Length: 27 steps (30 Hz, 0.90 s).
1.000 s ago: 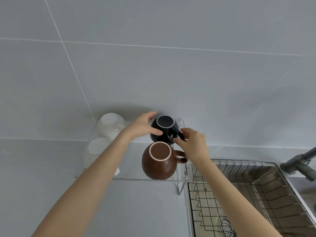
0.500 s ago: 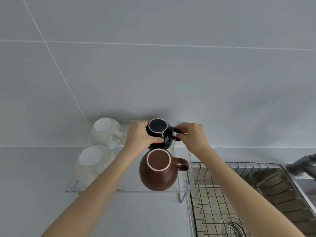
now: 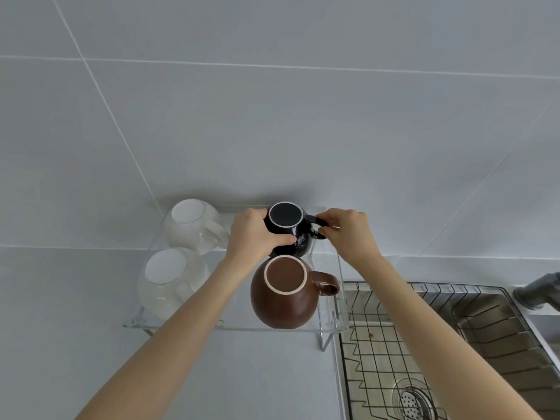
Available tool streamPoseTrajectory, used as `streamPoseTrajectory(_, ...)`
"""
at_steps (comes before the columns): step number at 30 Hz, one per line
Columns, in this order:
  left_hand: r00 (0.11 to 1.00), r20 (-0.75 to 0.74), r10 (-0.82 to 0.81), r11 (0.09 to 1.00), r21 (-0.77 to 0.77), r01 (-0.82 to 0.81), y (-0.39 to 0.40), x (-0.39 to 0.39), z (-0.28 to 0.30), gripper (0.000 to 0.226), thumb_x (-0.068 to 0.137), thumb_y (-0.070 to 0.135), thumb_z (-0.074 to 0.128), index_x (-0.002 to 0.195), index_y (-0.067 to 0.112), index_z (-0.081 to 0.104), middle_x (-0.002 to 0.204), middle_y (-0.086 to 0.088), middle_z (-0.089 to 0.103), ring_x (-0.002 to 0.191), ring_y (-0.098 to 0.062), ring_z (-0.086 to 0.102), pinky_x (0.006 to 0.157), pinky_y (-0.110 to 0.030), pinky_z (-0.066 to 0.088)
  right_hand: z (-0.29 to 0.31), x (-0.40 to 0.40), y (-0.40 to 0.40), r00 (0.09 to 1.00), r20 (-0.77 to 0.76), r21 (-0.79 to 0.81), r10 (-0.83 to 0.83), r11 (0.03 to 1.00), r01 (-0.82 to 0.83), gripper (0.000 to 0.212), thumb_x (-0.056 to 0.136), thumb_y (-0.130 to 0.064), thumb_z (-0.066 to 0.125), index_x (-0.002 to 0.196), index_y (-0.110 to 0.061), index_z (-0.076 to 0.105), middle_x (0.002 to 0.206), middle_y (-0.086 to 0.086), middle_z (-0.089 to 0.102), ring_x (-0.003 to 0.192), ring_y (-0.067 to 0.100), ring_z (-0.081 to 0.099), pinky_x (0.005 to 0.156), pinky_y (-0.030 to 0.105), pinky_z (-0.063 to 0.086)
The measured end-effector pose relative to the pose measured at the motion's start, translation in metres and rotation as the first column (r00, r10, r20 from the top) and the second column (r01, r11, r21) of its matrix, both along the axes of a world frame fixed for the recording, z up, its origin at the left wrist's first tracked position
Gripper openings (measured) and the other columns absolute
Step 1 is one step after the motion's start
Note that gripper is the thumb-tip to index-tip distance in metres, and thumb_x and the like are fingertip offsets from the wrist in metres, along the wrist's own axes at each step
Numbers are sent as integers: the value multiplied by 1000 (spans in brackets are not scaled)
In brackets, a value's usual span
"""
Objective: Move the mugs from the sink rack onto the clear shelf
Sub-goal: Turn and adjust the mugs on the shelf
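Note:
A black mug (image 3: 288, 227) sits upside down at the back right of the clear shelf (image 3: 230, 324). My left hand (image 3: 254, 237) wraps its left side. My right hand (image 3: 348, 230) pinches its handle from the right. In front of it a brown mug (image 3: 281, 301) stands upside down, handle to the right. Two white mugs (image 3: 191, 227) (image 3: 169, 280) rest upside down on the shelf's left half. The wire sink rack (image 3: 394, 353) on the right holds no mugs in view.
A steel sink with a round drain (image 3: 413, 400) lies under the rack. A grey faucet (image 3: 542, 291) pokes in at the right edge. The tiled wall rises straight behind the shelf. Grey counter spreads to the left and in front.
My left hand closed around the black mug's side, and both hands shifted the mug slightly back on the shelf. The view has tilted down and left a little.

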<state>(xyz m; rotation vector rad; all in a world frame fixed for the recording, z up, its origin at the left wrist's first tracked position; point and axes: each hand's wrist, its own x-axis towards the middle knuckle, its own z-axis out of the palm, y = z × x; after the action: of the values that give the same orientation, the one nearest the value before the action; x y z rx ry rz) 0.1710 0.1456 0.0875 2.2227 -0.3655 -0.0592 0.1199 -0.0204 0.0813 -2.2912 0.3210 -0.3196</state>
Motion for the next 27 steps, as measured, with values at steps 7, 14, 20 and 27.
streamPoseTrajectory(7,991,-14,-132,988,84,133,23,-5,25,65,68,29,75,125,9,51,129,-11,58,118,-25,53,94,-25,39,25,-12,17,997,-63,-103,38,994,-44,47,83,-12,60,128,-7,47,123,15,60,115,28,53,92,24,37)
streamPoseTrajectory(14,970,-237,-61,998,-33,55,134,-6,57,53,68,24,77,117,14,59,122,1,60,107,-6,53,86,-19,36,36,-65,125,969,144,109,199,971,-215,20,85,-15,59,102,-11,66,98,7,73,83,9,65,76,19,51)
streamPoseTrajectory(20,898,-384,-216,972,1,234,188,-8,32,73,62,10,81,126,22,49,128,7,55,122,-7,46,100,-24,37,-1,-73,190,980,-76,106,182,979,-174,37,85,-30,59,116,-9,58,110,13,69,103,25,62,92,39,49)
streamPoseTrajectory(27,903,-328,-278,957,-21,288,198,-3,10,86,51,11,86,127,25,50,124,6,60,118,-9,53,104,-31,40,-22,-70,212,998,1,-24,63,998,-63,14,86,-18,55,94,-7,60,83,18,68,68,29,49,65,36,42)
